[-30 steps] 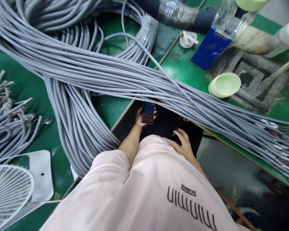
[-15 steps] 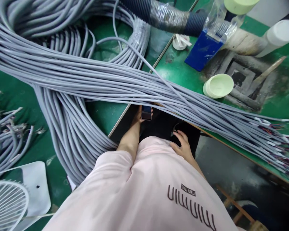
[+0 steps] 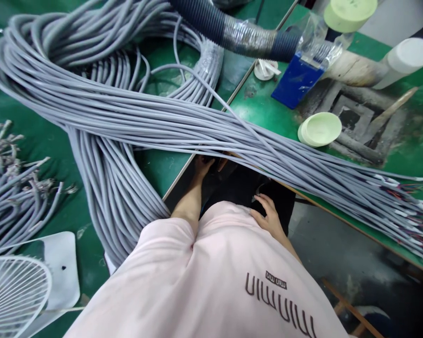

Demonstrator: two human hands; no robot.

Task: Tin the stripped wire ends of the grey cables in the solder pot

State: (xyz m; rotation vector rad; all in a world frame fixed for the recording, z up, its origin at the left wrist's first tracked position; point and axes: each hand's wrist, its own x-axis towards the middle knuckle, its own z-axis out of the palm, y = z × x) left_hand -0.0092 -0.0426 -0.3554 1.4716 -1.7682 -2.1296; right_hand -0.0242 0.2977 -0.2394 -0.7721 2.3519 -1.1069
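Note:
My left hand (image 3: 203, 166) reaches down in the dark gap below the table edge, just under the cable bundle. Its thumb side shows; the other fingers are in shadow or hidden, so what it holds cannot be made out. My right hand (image 3: 268, 215) rests over my dark-clothed lap with its fingers apart and nothing in it. Across the table in front of both hands lies a long bundle of grey cables (image 3: 183, 122). Its stripped ends, with thin coloured wires (image 3: 414, 206), fan out at the right.
A pale green cup (image 3: 320, 129), a blue box (image 3: 298, 80) and a flexible duct hose (image 3: 246, 37) stand beyond the bundle. A brush-like wooden handle (image 3: 396, 108) lies on a grimy square. At left are cut cables (image 3: 24, 202) and a white hand fan (image 3: 14, 295).
The phone that was in my left hand is out of sight, and that hand has shifted slightly left. The right hand stays nearly the same. The view has shifted a little.

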